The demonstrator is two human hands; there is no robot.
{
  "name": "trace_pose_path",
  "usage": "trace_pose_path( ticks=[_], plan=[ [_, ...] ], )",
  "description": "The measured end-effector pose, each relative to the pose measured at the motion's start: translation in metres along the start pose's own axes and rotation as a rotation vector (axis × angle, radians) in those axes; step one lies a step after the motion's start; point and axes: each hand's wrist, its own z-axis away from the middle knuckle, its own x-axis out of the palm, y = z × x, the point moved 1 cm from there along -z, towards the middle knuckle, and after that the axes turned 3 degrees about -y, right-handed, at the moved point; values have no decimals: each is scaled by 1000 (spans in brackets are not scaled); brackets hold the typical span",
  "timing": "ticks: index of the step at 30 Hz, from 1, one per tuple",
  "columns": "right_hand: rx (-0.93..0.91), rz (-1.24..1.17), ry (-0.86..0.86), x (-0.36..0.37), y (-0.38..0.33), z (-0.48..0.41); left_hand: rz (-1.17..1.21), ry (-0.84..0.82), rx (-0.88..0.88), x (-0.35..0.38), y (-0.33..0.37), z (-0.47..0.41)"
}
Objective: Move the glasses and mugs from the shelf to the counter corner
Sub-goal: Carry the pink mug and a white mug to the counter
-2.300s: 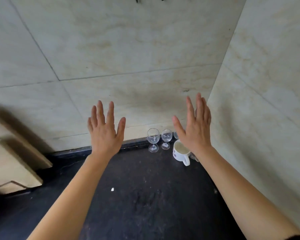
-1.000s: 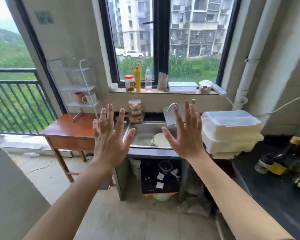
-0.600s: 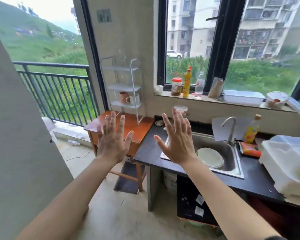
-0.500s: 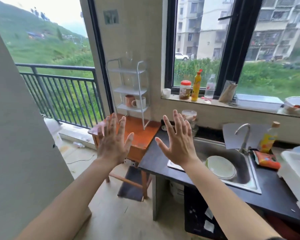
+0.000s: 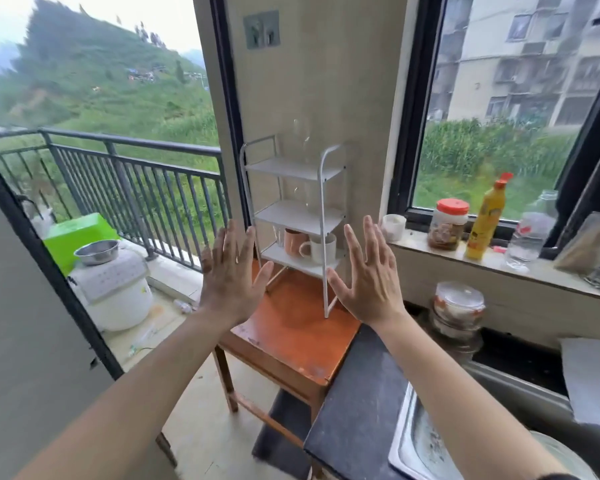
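Observation:
A white three-tier wire shelf stands on a small orange wooden table. On its bottom tier sit a copper-coloured mug and a white mug, with a clear glass at their left. Faint clear glasses show on the top tier. My left hand and my right hand are raised with fingers spread, empty, in front of the shelf on either side of its bottom tier, not touching it.
A black counter with a steel sink runs along the right. Jars and bottles line the window sill. A stacked lidded jar stands on the counter. A rice cooker and a balcony railing are at the left.
The view has swung from the counter corner with its glasses and mug to the shelf and closed in on it. Both hands stay raised, spread and empty.

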Motion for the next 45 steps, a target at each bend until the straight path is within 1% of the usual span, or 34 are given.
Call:
trace_pose_path(
  ticks=[5,11,14,16,19,23,29,32,34,36,38,40,42,45],
  plan=[
    [-5,1,-26,59,3,-50,31,-27,-20,48,-42,-65],
    [81,61,-63,134,11,-92,131,-102,64,132,-85,-145],
    [196,106,-86,173,12,-110,190,-188,116,175,-106,-183],
    [274,106,-136,198,8,-118,229,-247,150,202,-119,-201],
    [333,100,-181,243,2,-127,248,-335,215,243,-139,-224],
    [504,-3,-206,293,-1,-131,299,-392,244,289,-150,-232],
    [764,-262,-245,352,16,-143,471,-513,276,342,-151,-240],
    [872,-433,-239,373,23,-154,463,-561,365,360,-153,-247],
    [912,-486,-267,386,27,-162,454,-638,376,371,-155,-253],
    [916,-501,-273,392,28,-167,448,-683,361,376,-156,-253],
    [912,-515,-258,393,30,-170,451,-655,348,376,-154,-254],
    [904,-506,-243,392,35,-171,507,-611,299,375,-147,-256],
    [883,-503,-217,388,38,-170,676,-592,176,373,-137,-261],
    [890,-570,-216,380,42,-166,1027,-600,-74,363,-116,-275]
  ],
)
